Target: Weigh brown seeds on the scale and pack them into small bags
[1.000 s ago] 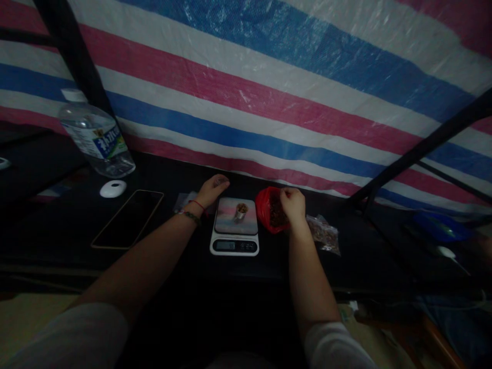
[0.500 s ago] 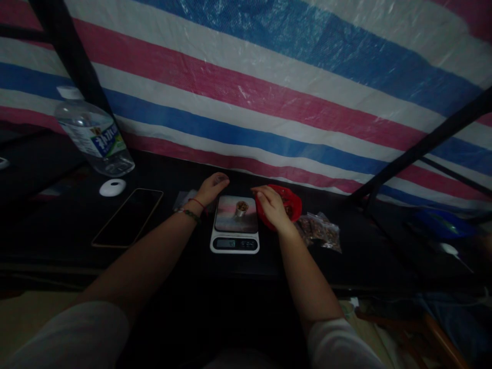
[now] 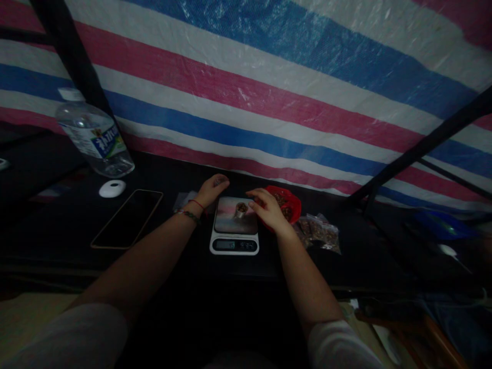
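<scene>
A white digital scale (image 3: 234, 245) rests on the black table. On its metal plate stands a small metal cup (image 3: 241, 210) filled with brown bits. My right hand (image 3: 268, 206) is just right of the cup, thumb and fingers apart, holding nothing. Behind the scale's left corner is my left hand (image 3: 213, 187), its fingers curled together; whatever they may hold is too small to make out. A red dish (image 3: 294, 206) of brown bits lies beyond my right hand, partly covered by it. Filled clear bags (image 3: 323, 233) lie to the right of the dish.
A clear bottle (image 3: 94, 136) stands at the left, with a white oval object (image 3: 112, 188) and a phone (image 3: 128, 219) nearer. Clear plastic (image 3: 184, 200) lies beside my left wrist. A striped sheet (image 3: 246, 97) hangs behind, between dark poles.
My right hand has moved left from the red dish towards the metal cup, and its thumb and fingers have parted. My left hand has stayed in place.
</scene>
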`<state>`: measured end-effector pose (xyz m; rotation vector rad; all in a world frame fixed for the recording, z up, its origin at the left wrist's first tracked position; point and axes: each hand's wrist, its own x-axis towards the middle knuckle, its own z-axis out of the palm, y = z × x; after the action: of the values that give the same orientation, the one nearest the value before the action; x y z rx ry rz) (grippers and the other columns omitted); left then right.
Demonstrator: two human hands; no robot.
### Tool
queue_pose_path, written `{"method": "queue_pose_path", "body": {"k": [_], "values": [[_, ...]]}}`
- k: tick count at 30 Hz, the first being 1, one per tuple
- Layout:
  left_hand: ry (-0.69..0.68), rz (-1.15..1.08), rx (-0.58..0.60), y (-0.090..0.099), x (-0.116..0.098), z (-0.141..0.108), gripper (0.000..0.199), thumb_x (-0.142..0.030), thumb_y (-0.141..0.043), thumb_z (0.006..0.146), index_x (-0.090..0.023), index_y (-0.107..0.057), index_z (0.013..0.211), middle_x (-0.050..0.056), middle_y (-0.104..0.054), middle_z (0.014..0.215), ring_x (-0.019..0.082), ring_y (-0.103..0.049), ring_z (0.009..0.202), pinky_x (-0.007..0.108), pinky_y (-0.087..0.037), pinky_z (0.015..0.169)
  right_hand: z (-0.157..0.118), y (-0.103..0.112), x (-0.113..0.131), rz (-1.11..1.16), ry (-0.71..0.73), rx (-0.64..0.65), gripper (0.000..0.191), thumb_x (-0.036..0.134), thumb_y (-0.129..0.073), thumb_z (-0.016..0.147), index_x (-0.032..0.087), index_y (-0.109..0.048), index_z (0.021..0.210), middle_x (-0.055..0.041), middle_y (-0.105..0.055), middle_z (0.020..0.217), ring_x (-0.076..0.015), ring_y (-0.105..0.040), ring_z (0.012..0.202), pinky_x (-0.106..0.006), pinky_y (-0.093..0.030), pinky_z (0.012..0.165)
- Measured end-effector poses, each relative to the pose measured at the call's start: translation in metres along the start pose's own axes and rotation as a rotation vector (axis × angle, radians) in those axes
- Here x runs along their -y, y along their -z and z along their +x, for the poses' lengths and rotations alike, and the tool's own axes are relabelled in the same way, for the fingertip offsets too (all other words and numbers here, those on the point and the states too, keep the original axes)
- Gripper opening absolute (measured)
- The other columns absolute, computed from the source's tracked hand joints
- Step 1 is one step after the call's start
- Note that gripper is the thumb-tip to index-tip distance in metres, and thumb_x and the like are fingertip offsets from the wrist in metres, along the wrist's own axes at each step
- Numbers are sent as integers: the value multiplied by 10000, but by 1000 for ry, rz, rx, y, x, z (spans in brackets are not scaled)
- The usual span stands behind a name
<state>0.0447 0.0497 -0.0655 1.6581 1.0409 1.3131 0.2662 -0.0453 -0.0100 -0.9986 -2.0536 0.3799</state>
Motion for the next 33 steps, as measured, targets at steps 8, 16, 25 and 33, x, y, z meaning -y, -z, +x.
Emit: {"method": "queue_pose_path", "body": {"k": [8,16,25,33], "values": [[-9,18,16,0,0,0,401,-507,-590,748,-173,-627,966,54,-649,875,206,-596,858,348,-463,809,-2,-6,2,-121,-43,188,416,337,-763,696,211,-653,1077,-70,-656,1081,-232,-564,1066,-407,-410,958],[-81,148,56,4,-8,-2,381,-482,-609,739,-182,-624,973,52,-652,906,203,-602,830,336,-467,767,0,-9,3,48,-118,-4,323,240,-681,724,198,-642,1042,-45,-681,1007,-189,-627,941,-338,-474,873],[-275,437,312,-5,-64,-21,425,-439,-718,643,-210,-623,989,50,-659,896,227,-611,807,339,-459,724,2,-16,-1,186,-153,-275,426,282,-679,732,232,-600,1148,-76,-633,1118,-207,-616,1025,-359,-490,916],[-286,459,334,-17,-70,-28,430,-479,-719,643,-221,-611,971,51,-659,890,226,-610,792,326,-446,691,3,-16,6,237,-196,-298,323,263,-745,680,229,-629,979,-41,-669,944,-200,-642,905,-350,-527,830]]}}
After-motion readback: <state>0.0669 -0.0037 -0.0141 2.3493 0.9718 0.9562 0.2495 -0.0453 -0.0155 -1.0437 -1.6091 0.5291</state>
